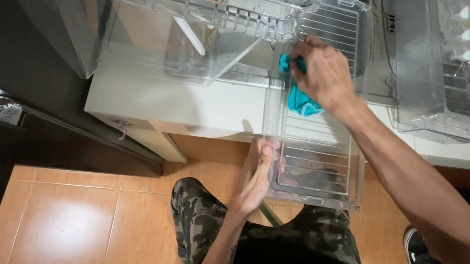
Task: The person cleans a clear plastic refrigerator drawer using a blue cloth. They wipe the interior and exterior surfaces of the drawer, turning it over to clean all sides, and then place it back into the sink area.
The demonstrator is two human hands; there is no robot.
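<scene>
A clear plastic fridge tray (pixel 316 178) with a ribbed bottom sticks out from the fridge's lower edge toward me. My left hand (pixel 257 173) grips its near left rim. My right hand (pixel 323 71) is closed on a teal cloth (pixel 300 100) and presses it against the tray's far inner side. A larger clear bin (pixel 159 21) lies further in, to the left of my right hand.
More clear fridge bins (pixel 451 75) sit at the upper right. A dark fridge door (pixel 23 58) stands open at the left. Orange floor tiles (pixel 75 220) lie below, with my camouflage trousers (pixel 200 217) and another person's dark shoe (pixel 417 253) at the right.
</scene>
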